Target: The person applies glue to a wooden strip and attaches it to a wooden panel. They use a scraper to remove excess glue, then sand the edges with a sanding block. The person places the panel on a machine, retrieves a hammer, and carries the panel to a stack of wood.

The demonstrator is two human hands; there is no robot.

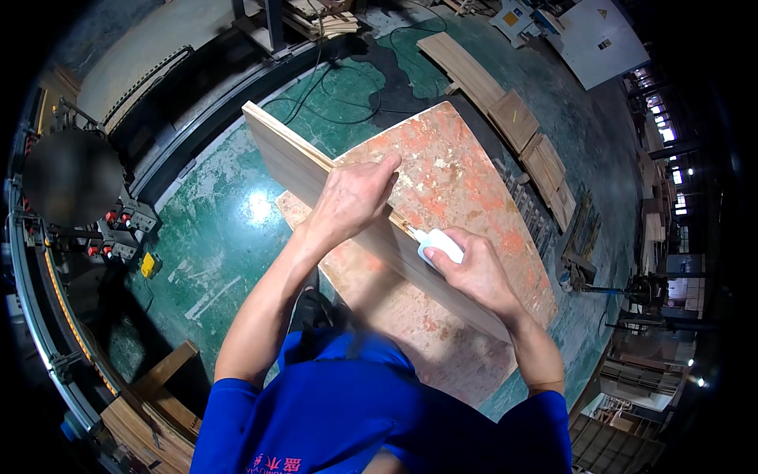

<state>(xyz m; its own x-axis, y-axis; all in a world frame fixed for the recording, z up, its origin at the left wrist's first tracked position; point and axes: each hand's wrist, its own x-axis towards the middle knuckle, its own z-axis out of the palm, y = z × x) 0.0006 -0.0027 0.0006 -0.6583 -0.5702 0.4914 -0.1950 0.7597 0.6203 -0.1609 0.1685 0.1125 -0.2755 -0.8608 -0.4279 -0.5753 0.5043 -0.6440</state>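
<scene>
A long wooden board (288,162) stands on edge across a worn, orange-stained work table (442,150). My left hand (355,193) is closed over the board's upper edge near its middle, fingers on the far side. In my right hand (478,272) is a small white squeeze bottle (440,246) with a narrow nozzle. The bottle is tilted, and its tip points at the board's top edge just right of my left hand. Whether the tip touches the wood I cannot tell.
Stacked wooden panels (513,118) lie beyond the table at the right. A dark metal machine frame (197,118) runs along the left and back, with black cables on the green floor (213,213). A yellow object (151,265) lies at the left, near red-buttoned control boxes (118,229).
</scene>
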